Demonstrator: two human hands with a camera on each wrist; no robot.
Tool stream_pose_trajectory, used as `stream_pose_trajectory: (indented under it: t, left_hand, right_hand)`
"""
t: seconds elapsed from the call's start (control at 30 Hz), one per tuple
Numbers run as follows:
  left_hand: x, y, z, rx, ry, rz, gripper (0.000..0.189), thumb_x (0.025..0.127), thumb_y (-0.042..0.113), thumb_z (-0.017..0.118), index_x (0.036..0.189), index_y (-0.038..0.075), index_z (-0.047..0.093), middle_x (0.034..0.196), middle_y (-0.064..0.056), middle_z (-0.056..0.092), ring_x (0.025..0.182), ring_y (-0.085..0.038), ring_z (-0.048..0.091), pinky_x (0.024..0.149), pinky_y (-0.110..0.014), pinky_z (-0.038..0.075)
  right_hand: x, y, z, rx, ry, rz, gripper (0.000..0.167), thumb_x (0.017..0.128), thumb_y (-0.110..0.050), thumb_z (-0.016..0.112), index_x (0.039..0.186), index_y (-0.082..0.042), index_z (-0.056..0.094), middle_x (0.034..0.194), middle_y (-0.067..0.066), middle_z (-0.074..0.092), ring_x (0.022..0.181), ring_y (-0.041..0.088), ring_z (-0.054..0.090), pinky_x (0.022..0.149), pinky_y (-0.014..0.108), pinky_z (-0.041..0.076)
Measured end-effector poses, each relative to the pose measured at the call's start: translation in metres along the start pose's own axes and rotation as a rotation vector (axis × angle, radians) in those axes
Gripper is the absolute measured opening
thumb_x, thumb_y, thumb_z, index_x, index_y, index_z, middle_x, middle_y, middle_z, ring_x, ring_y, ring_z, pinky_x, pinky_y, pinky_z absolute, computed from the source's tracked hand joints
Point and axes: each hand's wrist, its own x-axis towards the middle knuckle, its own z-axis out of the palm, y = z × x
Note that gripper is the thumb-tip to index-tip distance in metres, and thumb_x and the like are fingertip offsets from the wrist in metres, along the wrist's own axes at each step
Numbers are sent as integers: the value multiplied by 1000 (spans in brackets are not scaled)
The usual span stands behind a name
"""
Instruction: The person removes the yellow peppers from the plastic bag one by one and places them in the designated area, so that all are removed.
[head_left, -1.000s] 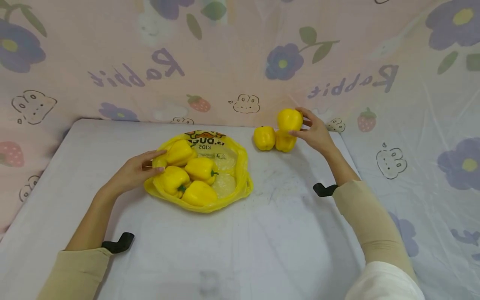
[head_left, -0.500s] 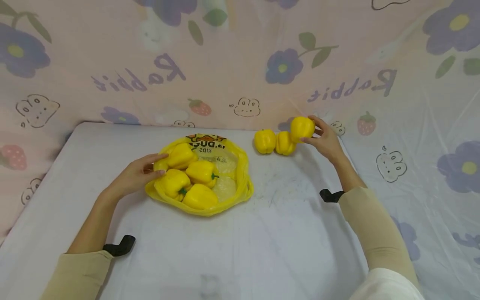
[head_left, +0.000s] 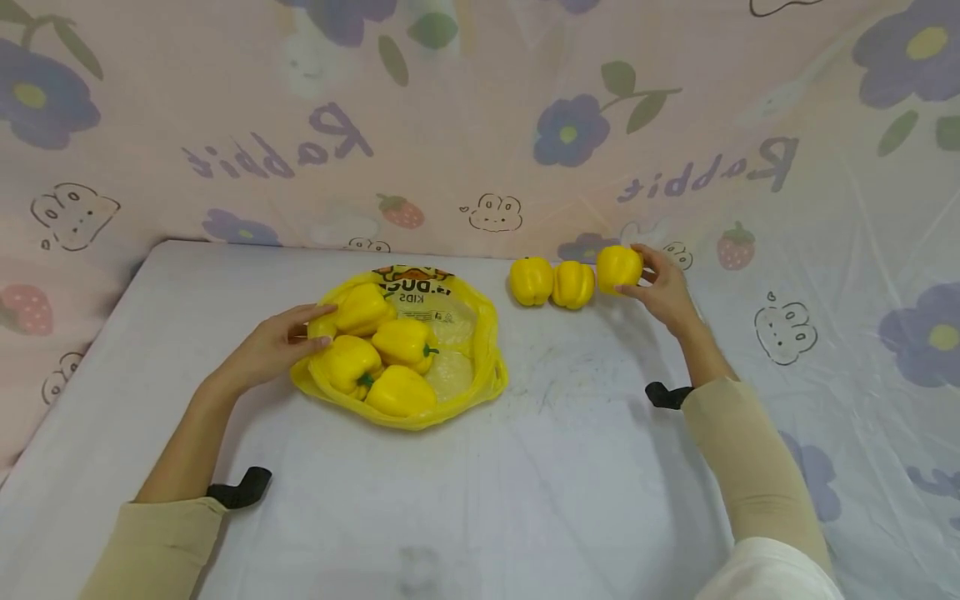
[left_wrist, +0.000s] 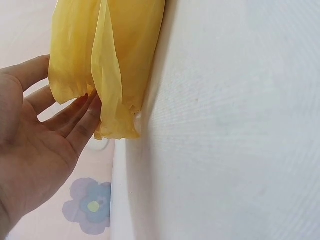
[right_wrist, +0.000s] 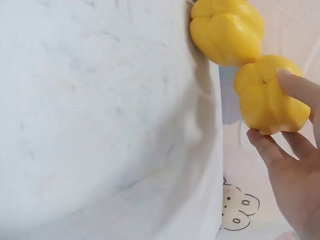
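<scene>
My right hand (head_left: 667,292) grips a yellow bell pepper (head_left: 619,270) between thumb and fingers. In the right wrist view the held pepper (right_wrist: 270,97) seems slightly off the table, its shadow falling below. Just left of it stand two more yellow bell peppers, a middle one (head_left: 573,285) and an outer one (head_left: 531,282). My left hand (head_left: 273,346) holds the left rim of an opened yellow plastic bag (head_left: 489,350). Several yellow peppers with green stems, one of them a front pepper (head_left: 401,392), lie inside the bag. The left wrist view shows fingers against the bag's folds (left_wrist: 107,75).
A white-covered table (head_left: 480,500) carries everything. Behind it hangs a pink curtain (head_left: 450,125) printed with flowers and rabbits, close to the table's back edge. Black wrist mounts, a left one (head_left: 242,490) and a right one (head_left: 667,395), stick out from the sleeves.
My right hand has moved right and down with its pepper, from above the middle pepper to beside it. The left hand stays at the bag's rim.
</scene>
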Motion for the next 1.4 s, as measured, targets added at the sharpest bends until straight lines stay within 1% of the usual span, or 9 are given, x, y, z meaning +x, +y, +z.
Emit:
stream_pose_trajectory:
  t: [0.13,0.27,0.53,0.7,0.87,1.0,1.17,1.3,1.4]
  left_hand:
    - [-1,0,1,8,3,3,58,100,28,61,151,7,42,154,-24,34,128,-44,43,105,-62,37]
    - [-1,1,2,45,7,16,57,101,28,60,150,6,42,153,-25,36,121,-41,46,102,-58,41]
    - [-1,1,1,64,11,17,57,101,29,60,150,7,43,153,-25,35,113,-37,47,98,-53,42]
    - [-1,-1,2,57,8,5,58,101,31,60,151,9,43,154,-25,33,119,-40,46,101,-57,41]
    - [1,-2,2,52,11,10,58,101,32,60,151,9,43,155,-26,31,124,-43,44,103,-61,39]
    - [2,-2,1,52,7,10,58,101,33,60,151,9,42,156,-25,31,122,-41,45,102,-59,40]
    - [2,-1,0,66,2,-3,59,100,33,60,151,10,42,155,-23,33,114,-37,46,97,-53,43]
    - [2,0,0,73,-1,-10,59,100,33,60,151,11,42,155,-23,33,111,-36,46,95,-50,43]
    - [2,0,-1,79,0,-11,59,100,33,60,151,11,42,156,-23,33,109,-35,46,93,-49,43]
  right_hand:
    - [-1,8,4,14,-33,50,80,89,-18,76,156,-18,32,158,15,31,139,39,39,110,49,39]
    - [-3,15,6,46,-37,81,79,89,-17,77,155,-17,33,158,16,31,137,40,41,109,50,40]
    - [-3,26,13,79,-57,85,80,90,-10,74,157,-15,30,160,15,27,141,40,36,112,49,36]
    - [-5,28,16,104,-65,74,79,92,-10,71,158,-15,28,162,14,25,142,39,35,113,50,35]
    - [-6,27,16,102,-95,78,80,94,-15,70,159,-20,24,162,13,25,142,38,35,113,50,34]
    - [-7,27,16,114,-116,91,84,94,-16,71,160,-23,19,164,8,21,146,35,28,117,49,29]
    - [-12,10,16,133,-103,97,85,93,-11,71,160,-15,19,164,10,19,148,33,23,119,48,23]
    - [-19,-13,15,92,-51,59,79,92,-8,70,157,-8,26,162,15,24,148,33,22,120,47,21]
    - [-23,-25,17,68,-8,34,74,92,-9,71,155,-8,32,162,14,26,149,31,22,120,44,21]
